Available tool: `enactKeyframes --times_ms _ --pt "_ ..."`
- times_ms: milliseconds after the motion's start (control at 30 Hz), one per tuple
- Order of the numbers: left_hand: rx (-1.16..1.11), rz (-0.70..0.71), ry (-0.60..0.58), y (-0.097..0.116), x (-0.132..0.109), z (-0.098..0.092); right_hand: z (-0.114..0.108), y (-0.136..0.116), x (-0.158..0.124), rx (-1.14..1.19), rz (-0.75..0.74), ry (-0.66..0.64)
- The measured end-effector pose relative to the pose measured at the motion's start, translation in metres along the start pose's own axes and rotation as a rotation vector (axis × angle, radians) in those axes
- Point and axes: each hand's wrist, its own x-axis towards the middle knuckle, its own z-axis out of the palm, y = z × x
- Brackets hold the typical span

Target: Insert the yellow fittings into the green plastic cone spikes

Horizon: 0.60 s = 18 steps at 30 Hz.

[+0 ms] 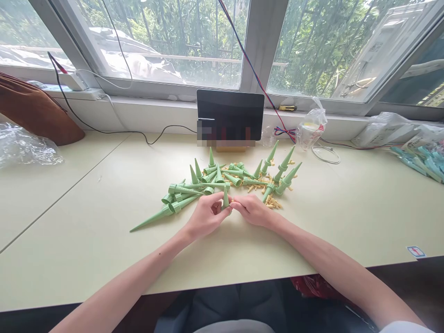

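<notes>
My left hand (208,214) is closed around a green plastic spike (225,197), which stands with its tip up. Against the side of this spike, my right hand (253,210) pinches a small tan peg (232,200), mostly hidden by the fingers. Just beyond my hands lies a heap of similar green spikes (187,189), some lying flat and some upright. Loose tan peg pieces (273,202) are scattered by my right hand. Beside them, several green spikes (286,180) with pegs in their sides are stacked into each other and lean to the right.
A dark-screened tablet (231,113) stands on a small stand at the back. Behind it are the sill and windows. Plastic-bagged items (312,127), a coiled white cable (326,155) and light-blue pieces (425,162) lie right. A brown bag (38,108) and clear plastic (27,145) sit left.
</notes>
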Motion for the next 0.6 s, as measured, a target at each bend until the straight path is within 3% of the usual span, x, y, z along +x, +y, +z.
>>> enactKeyframes --times_ms 600 --pt "0.070 0.048 0.064 -0.0025 0.0007 0.0013 -0.0002 0.0020 0.0000 0.003 0.009 0.016"
